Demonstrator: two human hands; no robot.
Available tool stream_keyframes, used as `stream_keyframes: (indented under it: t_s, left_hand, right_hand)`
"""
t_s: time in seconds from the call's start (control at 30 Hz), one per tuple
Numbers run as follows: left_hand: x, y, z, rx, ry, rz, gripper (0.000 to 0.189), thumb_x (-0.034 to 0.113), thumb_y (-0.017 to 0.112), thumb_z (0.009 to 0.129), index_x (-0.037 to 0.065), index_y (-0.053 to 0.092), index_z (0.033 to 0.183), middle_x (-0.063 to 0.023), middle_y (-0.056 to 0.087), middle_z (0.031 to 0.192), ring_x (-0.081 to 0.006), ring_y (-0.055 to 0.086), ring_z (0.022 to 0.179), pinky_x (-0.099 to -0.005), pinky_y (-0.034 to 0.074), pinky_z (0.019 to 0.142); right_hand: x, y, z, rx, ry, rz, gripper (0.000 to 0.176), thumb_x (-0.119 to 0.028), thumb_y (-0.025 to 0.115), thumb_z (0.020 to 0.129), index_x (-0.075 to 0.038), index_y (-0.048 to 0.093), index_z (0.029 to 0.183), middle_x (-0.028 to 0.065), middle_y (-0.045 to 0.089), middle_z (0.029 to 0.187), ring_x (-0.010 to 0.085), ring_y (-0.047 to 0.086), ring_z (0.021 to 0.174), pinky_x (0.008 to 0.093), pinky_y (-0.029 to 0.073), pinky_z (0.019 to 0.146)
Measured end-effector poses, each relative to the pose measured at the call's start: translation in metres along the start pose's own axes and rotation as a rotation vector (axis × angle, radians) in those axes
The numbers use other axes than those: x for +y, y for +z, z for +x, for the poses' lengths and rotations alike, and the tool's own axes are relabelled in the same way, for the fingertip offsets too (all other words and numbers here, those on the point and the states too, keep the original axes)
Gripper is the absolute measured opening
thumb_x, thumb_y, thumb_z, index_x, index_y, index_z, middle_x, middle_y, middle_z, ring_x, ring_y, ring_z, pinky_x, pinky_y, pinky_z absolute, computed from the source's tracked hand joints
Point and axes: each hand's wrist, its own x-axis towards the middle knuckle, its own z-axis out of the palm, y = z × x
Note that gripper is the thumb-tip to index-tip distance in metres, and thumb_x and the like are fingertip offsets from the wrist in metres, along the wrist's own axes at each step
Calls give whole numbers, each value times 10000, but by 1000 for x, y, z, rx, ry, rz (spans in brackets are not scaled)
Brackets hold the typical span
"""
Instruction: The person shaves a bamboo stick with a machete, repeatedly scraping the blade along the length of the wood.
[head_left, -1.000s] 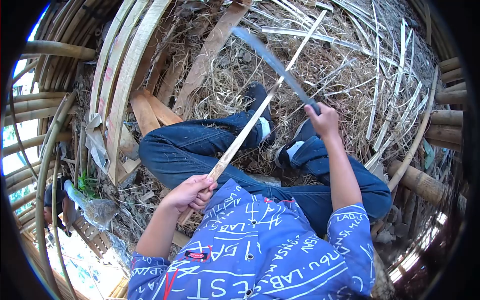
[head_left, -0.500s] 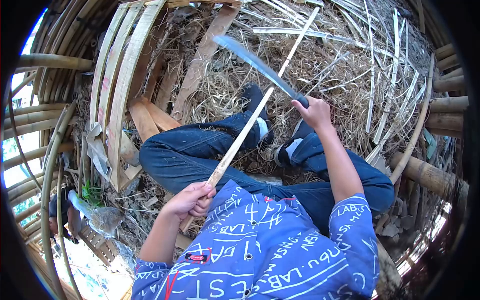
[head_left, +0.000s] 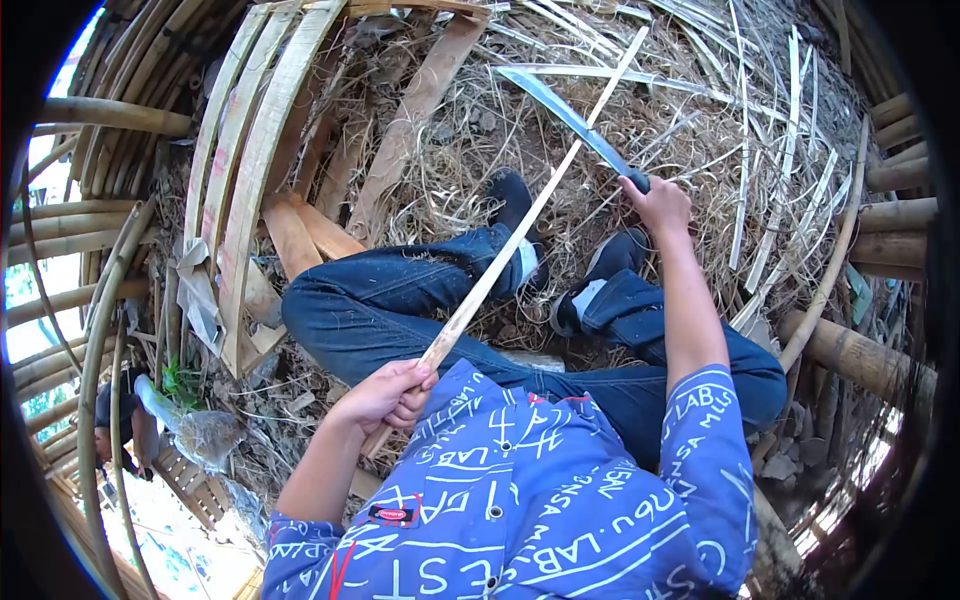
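Observation:
My left hand (head_left: pixel 392 394) is closed round the lower end of a long, pale bamboo strip (head_left: pixel 495 268), close to my shirt front. The strip slants up and away to the right, over my legs and past my shoes. In my right hand (head_left: pixel 662 208), fingers wrapped round its dark handle, is a machete (head_left: pixel 565 115) with a long, slightly curved blade. The blade points up and left and crosses the strip in its upper part; its edge looks to be at the strip, though exact contact is hard to make out.
Shavings (head_left: pixel 450 150) cover the ground round my shoes. Thin split strips (head_left: pixel 790 190) lie to the right. A slatted wooden frame (head_left: pixel 235 190) stands at left, planks (head_left: pixel 420 110) beside it. Bamboo poles (head_left: pixel 860 355) edge both sides. Another person (head_left: pixel 125 420) is at far left.
My right hand has moved the machete forward along the strip, up and to the right, away from my body. My left hand keeps its hold in nearly the same place.

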Motion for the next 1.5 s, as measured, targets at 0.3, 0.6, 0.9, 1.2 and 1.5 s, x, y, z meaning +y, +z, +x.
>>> stream_keyframes:
  t_s: [0.3, 0.6, 0.9, 1.2, 1.5]
  left_hand:
    - [2, -11, -7, 18, -27, -20, 272, 303, 430, 1036, 112, 449, 844, 79, 280, 541, -18, 214, 415, -198, 155, 352]
    - [-2, -17, -6, -47, -17, -60, 227, 290, 456, 1026, 109, 449, 889, 83, 280, 554, -19, 218, 423, -195, 157, 356]
    - [-4, -10, -9, -28, -53, -45, 232, 290, 446, 1030, 93, 488, 915, 78, 278, 545, -25, 226, 419, -200, 164, 362]
    - [-21, -19, -10, 120, -120, -86, 318, 327, 431, 1035, 48, 559, 951, 31, 375, 509, -45, 272, 383, -209, 196, 348]
    - [-13, -18, -5, 201, -28, -36, 228, 261, 481, 1021, 59, 560, 950, -10, 468, 525, -50, 308, 352, -204, 222, 320]
  right_hand:
    - [-21, -6, -29, -117, -335, 148, 713, -747, 525, 795, -52, 678, 745, 192, 656, 681, 373, 671, 695, 471, 525, 654]
    - [-10, 3, 7, -27, -9, 155, 731, -732, 514, 816, -26, 702, 803, 209, 686, 769, 382, 683, 752, 512, 522, 698]
    - [-1, -4, 14, -51, 1, 90, 689, -720, 514, 829, -57, 700, 814, 184, 690, 763, 357, 693, 741, 453, 541, 676]
    - [7, -13, -6, -40, -146, 121, 659, -701, 534, 824, -60, 681, 774, 181, 669, 708, 360, 678, 698, 486, 523, 655]
    - [-10, -14, -46, -155, -367, 97, 680, -731, 527, 806, -68, 675, 757, 175, 658, 673, 357, 677, 680, 460, 531, 647]
